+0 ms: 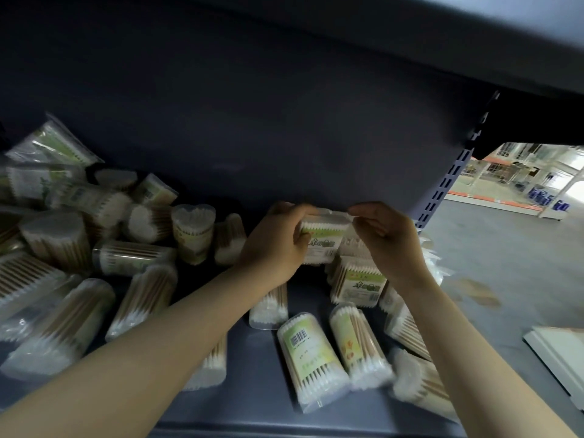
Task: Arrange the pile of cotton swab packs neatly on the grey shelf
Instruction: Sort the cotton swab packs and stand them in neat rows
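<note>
Both hands grasp one swab pack (pixel 322 240) upright between them: left hand (pixel 275 245) on its side, right hand (pixel 388 245) pinching its top. Shelf (pixel 252 358) back lies just beyond my fingers; loose pile (pixel 94 248) sits left of my left hand.

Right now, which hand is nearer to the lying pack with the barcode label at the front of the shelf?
Right. The right hand is up behind the barcode pack, slightly to its right; the left hand is up behind it to the left, slightly farther off. Both hold the raised pack.

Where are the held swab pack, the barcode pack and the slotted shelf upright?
held swab pack (pixel 320 240): head view, label face.
barcode pack (pixel 308 352): head view, green label.
slotted shelf upright (pixel 445 184): head view, mid post.
</note>
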{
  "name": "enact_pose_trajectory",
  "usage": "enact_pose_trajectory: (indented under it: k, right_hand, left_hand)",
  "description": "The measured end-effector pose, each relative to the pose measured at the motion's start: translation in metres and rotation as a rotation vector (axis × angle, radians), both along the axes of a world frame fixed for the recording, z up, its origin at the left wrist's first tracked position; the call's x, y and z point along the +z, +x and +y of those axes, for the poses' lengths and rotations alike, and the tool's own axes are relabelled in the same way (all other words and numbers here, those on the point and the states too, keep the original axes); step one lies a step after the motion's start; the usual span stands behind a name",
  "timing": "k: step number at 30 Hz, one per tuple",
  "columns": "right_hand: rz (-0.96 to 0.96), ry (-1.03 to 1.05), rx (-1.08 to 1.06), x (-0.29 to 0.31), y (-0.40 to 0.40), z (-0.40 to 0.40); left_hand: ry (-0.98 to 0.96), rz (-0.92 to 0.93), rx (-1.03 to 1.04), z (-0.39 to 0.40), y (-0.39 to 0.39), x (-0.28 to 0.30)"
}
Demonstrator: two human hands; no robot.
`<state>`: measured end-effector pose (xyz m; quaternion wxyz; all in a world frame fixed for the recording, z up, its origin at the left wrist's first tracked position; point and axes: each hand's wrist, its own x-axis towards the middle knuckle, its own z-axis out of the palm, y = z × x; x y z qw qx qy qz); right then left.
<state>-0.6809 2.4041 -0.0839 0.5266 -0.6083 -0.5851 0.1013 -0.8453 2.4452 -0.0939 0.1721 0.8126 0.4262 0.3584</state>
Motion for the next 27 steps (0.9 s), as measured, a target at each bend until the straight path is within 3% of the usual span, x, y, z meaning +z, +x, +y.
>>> enact_pose_trajectory:
  k: [6, 13, 19, 27]
  right_hand:
    - [-0.209, -0.143, -0.151, -0.011, 0.015, 0.002]
    - [-0.581, -0.299, -0.173, -0.019, 0.015, 0.008]
    - [-0.6, -0.345, -0.138, -0.022, 0.012, 0.008]
    - [-0.603, -0.402, -0.15, -0.022, 0.012, 0.008]
  left_hand:
    - [-0.106, -0.019, -0.011, 0.0, 0.007, -0.016]
    - [0.024, 0.187, 0.019, 0.0, 0.011, -0.028]
    - [0.195, 0.394, 0.048, 0.003, 0.015, -0.027]
    - [0.276, 0.48, 0.052, 0.005, 0.013, -0.024]
